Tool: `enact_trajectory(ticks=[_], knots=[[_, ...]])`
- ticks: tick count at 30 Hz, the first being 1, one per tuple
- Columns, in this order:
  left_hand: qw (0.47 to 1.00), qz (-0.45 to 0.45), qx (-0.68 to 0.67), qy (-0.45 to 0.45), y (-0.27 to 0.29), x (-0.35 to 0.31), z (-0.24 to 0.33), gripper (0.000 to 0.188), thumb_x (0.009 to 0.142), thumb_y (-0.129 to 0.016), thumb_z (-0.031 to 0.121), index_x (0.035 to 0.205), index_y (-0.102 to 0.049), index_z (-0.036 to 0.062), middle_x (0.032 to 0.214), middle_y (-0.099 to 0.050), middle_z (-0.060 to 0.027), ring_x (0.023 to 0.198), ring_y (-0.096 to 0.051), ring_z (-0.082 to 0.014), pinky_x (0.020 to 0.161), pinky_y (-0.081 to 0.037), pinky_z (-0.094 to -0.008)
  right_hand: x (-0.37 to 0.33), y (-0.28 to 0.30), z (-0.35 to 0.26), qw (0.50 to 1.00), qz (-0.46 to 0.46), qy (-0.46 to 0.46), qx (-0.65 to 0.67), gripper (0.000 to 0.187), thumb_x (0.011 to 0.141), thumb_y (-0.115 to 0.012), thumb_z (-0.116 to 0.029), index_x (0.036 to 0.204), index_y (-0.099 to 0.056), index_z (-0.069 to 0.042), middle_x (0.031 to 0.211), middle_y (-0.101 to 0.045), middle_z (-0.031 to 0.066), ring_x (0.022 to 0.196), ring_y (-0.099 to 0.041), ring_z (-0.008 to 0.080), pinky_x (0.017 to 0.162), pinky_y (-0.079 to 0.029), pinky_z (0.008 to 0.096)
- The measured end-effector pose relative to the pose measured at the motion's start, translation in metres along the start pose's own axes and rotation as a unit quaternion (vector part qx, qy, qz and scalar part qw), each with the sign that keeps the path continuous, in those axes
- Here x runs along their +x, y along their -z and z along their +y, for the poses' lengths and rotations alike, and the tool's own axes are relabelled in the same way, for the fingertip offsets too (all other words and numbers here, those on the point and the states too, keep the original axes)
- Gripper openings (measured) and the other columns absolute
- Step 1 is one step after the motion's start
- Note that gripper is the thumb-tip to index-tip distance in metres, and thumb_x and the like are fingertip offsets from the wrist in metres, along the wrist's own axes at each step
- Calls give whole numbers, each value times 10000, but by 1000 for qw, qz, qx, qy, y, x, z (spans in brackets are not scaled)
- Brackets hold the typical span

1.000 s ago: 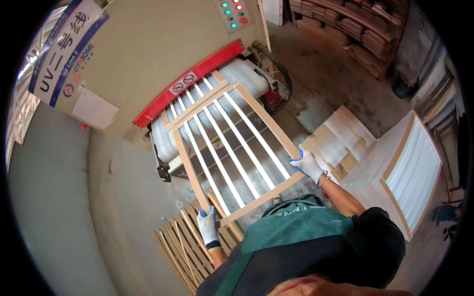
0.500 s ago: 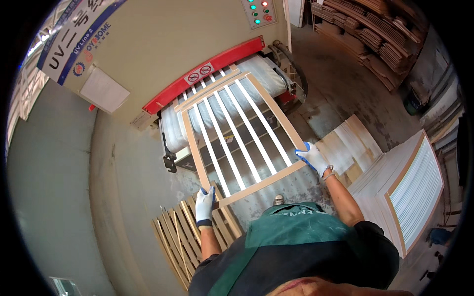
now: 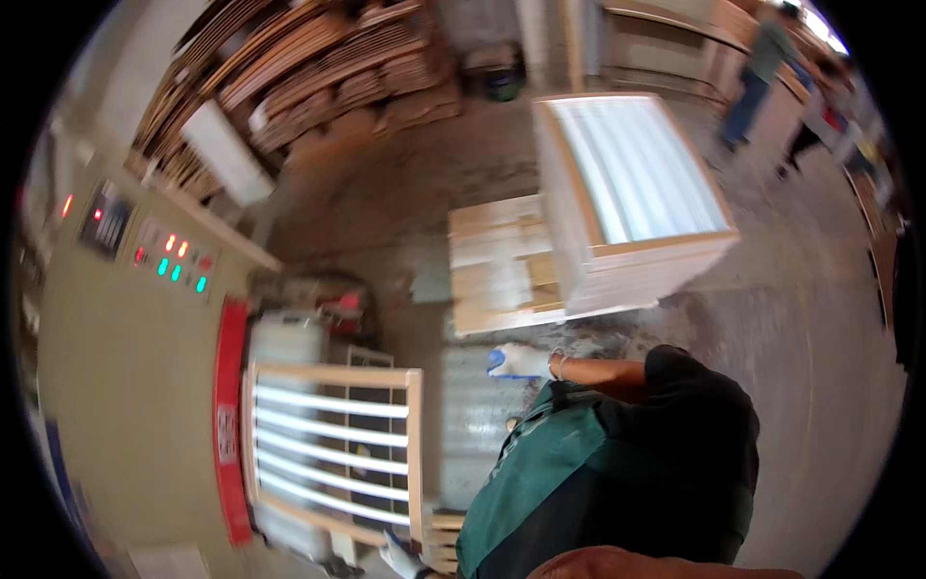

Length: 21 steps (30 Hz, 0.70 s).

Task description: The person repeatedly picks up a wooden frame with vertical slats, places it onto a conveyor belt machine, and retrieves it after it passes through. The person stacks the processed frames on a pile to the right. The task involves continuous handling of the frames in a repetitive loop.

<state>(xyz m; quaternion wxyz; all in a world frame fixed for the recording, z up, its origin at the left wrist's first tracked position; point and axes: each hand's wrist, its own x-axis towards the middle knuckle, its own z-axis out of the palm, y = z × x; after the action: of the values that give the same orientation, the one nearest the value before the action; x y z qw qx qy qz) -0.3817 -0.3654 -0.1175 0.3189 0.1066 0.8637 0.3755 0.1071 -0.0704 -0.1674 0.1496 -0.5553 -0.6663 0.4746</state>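
Though blotchy, grey floor [image 3: 772, 289] beside conveyor [image 3: 289, 340] and slatted frame [image 3: 416, 454].

Turned well to the right since the earlier views, swinging the pale machine [image 3: 125, 357] from the top to the left edge of the frame and the slatted panel [image 3: 416, 444] from the centre to the lower left. Advanced the panel close to the red guard [image 3: 231, 425]. Released it from the right grip [image 3: 521, 361], now empty near mid-frame. Shifted the left grip [image 3: 401, 557] to the bottom edge. Brought the stack [image 3: 632, 174] to upper right of centre, brown boards [image 3: 338, 82] to upper left, and a green-topped person [image 3: 769, 56] into upper right.
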Motion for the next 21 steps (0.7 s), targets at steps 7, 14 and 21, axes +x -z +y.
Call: enact_trajectory(ticks=[7,14,21], knots=[[990,-20,119,-71,-59,24,71,483,990,-608,408,879,-703,-53,740,-662,-95,649,-604,-174,558,-497,-330,-37,41,63,985,124,-92,80,569,798,-728,-483,1104,-674,-5,1078,-698,247,1014,-672,384,896,-511,446],[974,-142,144,-104,-172,25,142,463,992,-606,411,905,-684,-37,764,-657,-90,655,-602,-175,560,-492,-330,-77,109,54,971,202,-122,34,388,861,-655,-400,1032,-687,-53,1039,-694,228,966,-659,402,845,-510,461],[950,-228,166,-134,-247,15,182,444,993,-604,415,930,-665,-21,789,-652,-85,662,-601,-175,562,-488,-330,-112,146,76,946,300,-125,9,425,882,-630,-447,967,-687,-34,995,-693,248,976,-663,414,845,-505,477]])
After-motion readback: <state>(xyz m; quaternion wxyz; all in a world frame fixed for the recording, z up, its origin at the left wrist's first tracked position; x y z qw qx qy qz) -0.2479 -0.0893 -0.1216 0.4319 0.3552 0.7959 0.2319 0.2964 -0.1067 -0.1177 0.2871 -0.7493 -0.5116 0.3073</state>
